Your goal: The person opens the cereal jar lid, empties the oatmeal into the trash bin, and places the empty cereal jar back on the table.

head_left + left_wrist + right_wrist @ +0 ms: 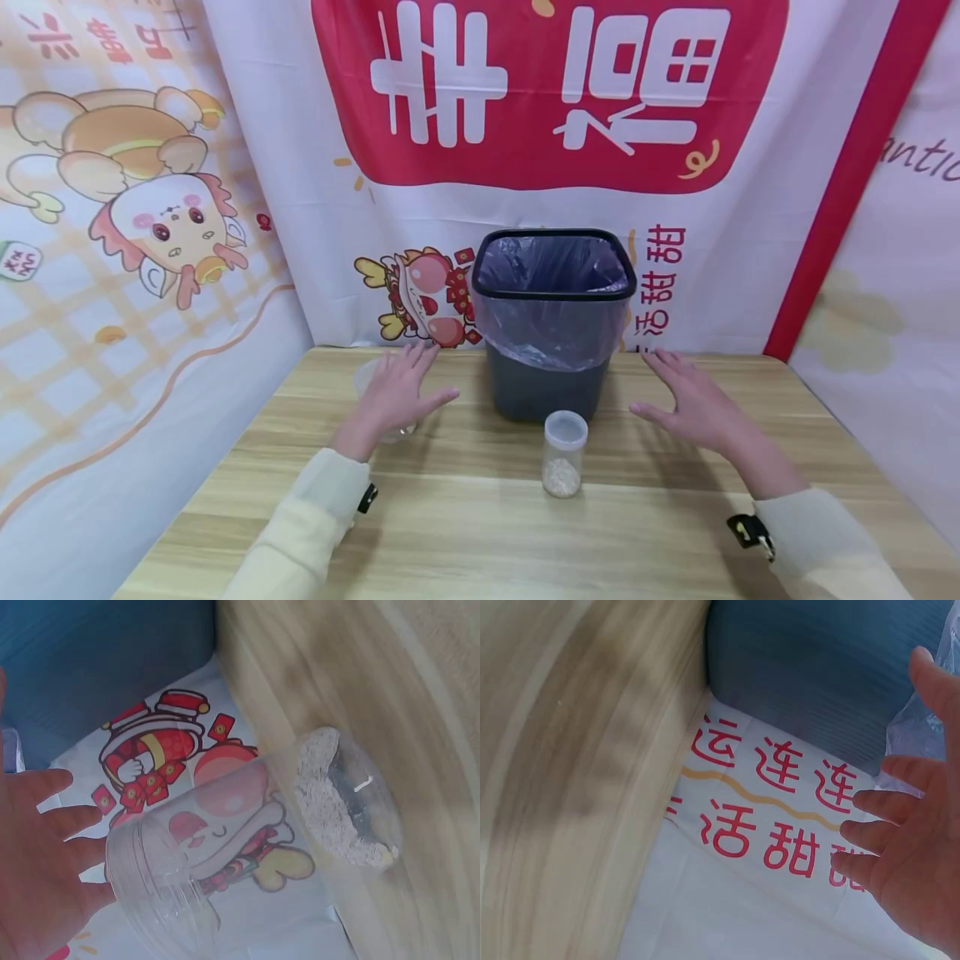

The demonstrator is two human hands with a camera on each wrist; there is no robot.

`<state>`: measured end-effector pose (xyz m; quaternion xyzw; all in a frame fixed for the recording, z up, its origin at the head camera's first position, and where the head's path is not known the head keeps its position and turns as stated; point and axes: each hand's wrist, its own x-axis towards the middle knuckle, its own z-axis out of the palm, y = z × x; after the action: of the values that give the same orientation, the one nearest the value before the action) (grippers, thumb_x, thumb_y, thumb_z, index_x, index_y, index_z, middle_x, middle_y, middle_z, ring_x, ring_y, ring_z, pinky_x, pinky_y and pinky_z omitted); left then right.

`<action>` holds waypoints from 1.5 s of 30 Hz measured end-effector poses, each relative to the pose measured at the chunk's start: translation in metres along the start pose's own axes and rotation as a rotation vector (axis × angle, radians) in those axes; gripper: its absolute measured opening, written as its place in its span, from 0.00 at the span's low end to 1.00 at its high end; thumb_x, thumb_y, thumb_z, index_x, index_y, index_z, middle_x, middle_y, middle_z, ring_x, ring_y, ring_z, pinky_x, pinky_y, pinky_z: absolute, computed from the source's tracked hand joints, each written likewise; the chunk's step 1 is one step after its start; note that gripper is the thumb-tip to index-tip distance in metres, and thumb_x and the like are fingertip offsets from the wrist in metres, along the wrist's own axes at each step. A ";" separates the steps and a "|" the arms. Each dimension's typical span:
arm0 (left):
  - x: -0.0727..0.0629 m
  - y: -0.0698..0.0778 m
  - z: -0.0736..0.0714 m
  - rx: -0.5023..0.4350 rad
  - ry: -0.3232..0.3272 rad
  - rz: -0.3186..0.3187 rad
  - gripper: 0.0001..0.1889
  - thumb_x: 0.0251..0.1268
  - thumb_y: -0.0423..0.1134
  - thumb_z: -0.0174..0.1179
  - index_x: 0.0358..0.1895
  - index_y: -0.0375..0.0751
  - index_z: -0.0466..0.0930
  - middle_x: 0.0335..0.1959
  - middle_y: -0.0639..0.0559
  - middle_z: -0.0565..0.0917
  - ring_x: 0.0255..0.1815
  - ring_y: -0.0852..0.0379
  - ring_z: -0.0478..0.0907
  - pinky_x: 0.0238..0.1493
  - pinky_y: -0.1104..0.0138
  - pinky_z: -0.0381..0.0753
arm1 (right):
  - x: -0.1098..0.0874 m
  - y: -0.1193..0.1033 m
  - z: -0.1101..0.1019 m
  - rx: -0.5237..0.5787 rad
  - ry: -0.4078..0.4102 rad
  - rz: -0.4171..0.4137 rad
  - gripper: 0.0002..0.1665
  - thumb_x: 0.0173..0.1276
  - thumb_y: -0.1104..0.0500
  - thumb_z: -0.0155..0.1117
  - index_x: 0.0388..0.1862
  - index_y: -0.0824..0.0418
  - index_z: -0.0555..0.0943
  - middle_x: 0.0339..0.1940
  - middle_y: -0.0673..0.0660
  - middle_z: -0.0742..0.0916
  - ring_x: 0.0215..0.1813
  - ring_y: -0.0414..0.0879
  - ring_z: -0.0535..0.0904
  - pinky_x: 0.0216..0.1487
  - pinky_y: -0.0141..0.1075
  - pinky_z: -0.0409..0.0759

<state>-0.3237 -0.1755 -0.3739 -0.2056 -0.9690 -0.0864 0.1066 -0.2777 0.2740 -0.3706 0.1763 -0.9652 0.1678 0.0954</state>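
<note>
My left hand [392,398] reaches over the table with fingers spread, holding nothing. Partly hidden behind it stands a large clear jar [161,877], its rim close to the fingertips in the left wrist view. A pale grainy layer [321,799] lies at the jar's bottom. To the right of the trash bin [546,387], my right hand [693,408] is held out with straight fingers and an empty palm. The dark bin has a black rim and a translucent liner bag [551,329]. Before it stands a small clear jar [564,457] with a whitish top and pale bits inside.
The wooden table [465,542] meets a printed cloth backdrop [277,150] directly behind the bin. More printed cloth hangs along the left and right sides. Each sleeve carries a small black strap, such as the one on the right wrist [748,532].
</note>
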 end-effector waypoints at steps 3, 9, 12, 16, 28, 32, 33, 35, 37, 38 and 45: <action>-0.003 0.004 0.002 -0.014 0.002 0.023 0.49 0.62 0.75 0.42 0.77 0.42 0.53 0.77 0.41 0.51 0.76 0.40 0.47 0.71 0.42 0.43 | -0.004 -0.002 0.003 0.018 0.028 -0.016 0.55 0.62 0.31 0.61 0.75 0.66 0.59 0.73 0.73 0.61 0.72 0.70 0.54 0.66 0.65 0.54; -0.007 0.011 0.007 -0.028 0.014 0.073 0.49 0.61 0.75 0.43 0.75 0.41 0.57 0.76 0.39 0.55 0.75 0.40 0.51 0.71 0.43 0.44 | -0.012 -0.008 0.005 0.052 0.033 -0.023 0.54 0.63 0.31 0.60 0.75 0.65 0.59 0.73 0.70 0.64 0.71 0.68 0.58 0.66 0.64 0.58; -0.010 0.015 0.009 -0.020 0.007 0.089 0.48 0.61 0.74 0.45 0.76 0.42 0.56 0.76 0.41 0.55 0.75 0.41 0.51 0.72 0.43 0.43 | -0.015 -0.012 0.007 0.058 0.029 -0.028 0.54 0.63 0.29 0.57 0.75 0.64 0.59 0.72 0.69 0.65 0.71 0.68 0.60 0.66 0.63 0.59; -0.016 0.022 0.012 -0.025 0.008 0.117 0.47 0.62 0.72 0.48 0.75 0.42 0.57 0.75 0.42 0.56 0.75 0.43 0.52 0.72 0.43 0.45 | -0.019 -0.017 0.009 0.073 0.024 -0.020 0.54 0.64 0.29 0.56 0.75 0.64 0.60 0.72 0.68 0.67 0.70 0.67 0.62 0.65 0.62 0.61; -0.025 0.046 0.030 -0.086 -0.031 0.197 0.48 0.61 0.74 0.46 0.73 0.41 0.61 0.74 0.43 0.61 0.73 0.46 0.58 0.71 0.47 0.52 | -0.029 -0.031 0.021 0.149 0.100 -0.098 0.44 0.66 0.41 0.64 0.71 0.67 0.66 0.68 0.67 0.73 0.66 0.64 0.70 0.63 0.58 0.67; -0.027 0.055 0.034 -0.137 -0.054 0.208 0.48 0.60 0.75 0.46 0.73 0.41 0.62 0.72 0.45 0.64 0.72 0.48 0.61 0.70 0.48 0.55 | -0.032 -0.035 0.027 0.158 0.127 -0.131 0.42 0.66 0.44 0.66 0.70 0.68 0.67 0.66 0.67 0.75 0.64 0.63 0.72 0.62 0.57 0.69; -0.027 0.057 0.035 -0.149 -0.061 0.208 0.48 0.59 0.76 0.45 0.73 0.43 0.62 0.72 0.47 0.65 0.71 0.49 0.62 0.70 0.49 0.56 | -0.033 -0.035 0.029 0.163 0.130 -0.138 0.42 0.66 0.44 0.66 0.69 0.69 0.68 0.65 0.67 0.76 0.63 0.64 0.72 0.61 0.57 0.69; -0.028 0.062 0.036 -0.187 -0.075 0.212 0.48 0.59 0.76 0.46 0.73 0.43 0.62 0.72 0.47 0.65 0.71 0.49 0.63 0.70 0.50 0.58 | -0.034 -0.037 0.032 0.170 0.135 -0.144 0.42 0.65 0.44 0.67 0.68 0.69 0.68 0.64 0.67 0.76 0.63 0.64 0.73 0.61 0.57 0.70; -0.028 0.067 0.037 -0.204 -0.087 0.219 0.48 0.59 0.76 0.45 0.73 0.44 0.62 0.72 0.48 0.65 0.70 0.49 0.63 0.69 0.52 0.59 | -0.034 -0.039 0.035 0.182 0.141 -0.153 0.41 0.65 0.45 0.67 0.68 0.69 0.69 0.63 0.67 0.77 0.62 0.64 0.74 0.60 0.57 0.71; -0.028 0.070 0.038 -0.216 -0.095 0.223 0.48 0.59 0.76 0.46 0.73 0.44 0.62 0.72 0.48 0.65 0.70 0.49 0.63 0.69 0.53 0.60 | -0.035 -0.040 0.036 0.187 0.143 -0.155 0.41 0.65 0.45 0.67 0.67 0.69 0.70 0.63 0.67 0.77 0.61 0.64 0.74 0.60 0.57 0.71; -0.026 0.088 0.050 -0.293 -0.148 0.271 0.47 0.60 0.73 0.50 0.73 0.40 0.62 0.71 0.44 0.66 0.70 0.50 0.63 0.68 0.57 0.63 | -0.033 -0.047 0.047 0.231 0.143 -0.183 0.39 0.65 0.46 0.68 0.66 0.69 0.71 0.62 0.67 0.78 0.62 0.63 0.74 0.60 0.56 0.72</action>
<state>-0.2726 -0.0954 -0.4177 -0.3531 -0.9147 -0.1959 0.0150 -0.2358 0.2264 -0.4086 0.2607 -0.9102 0.2803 0.1580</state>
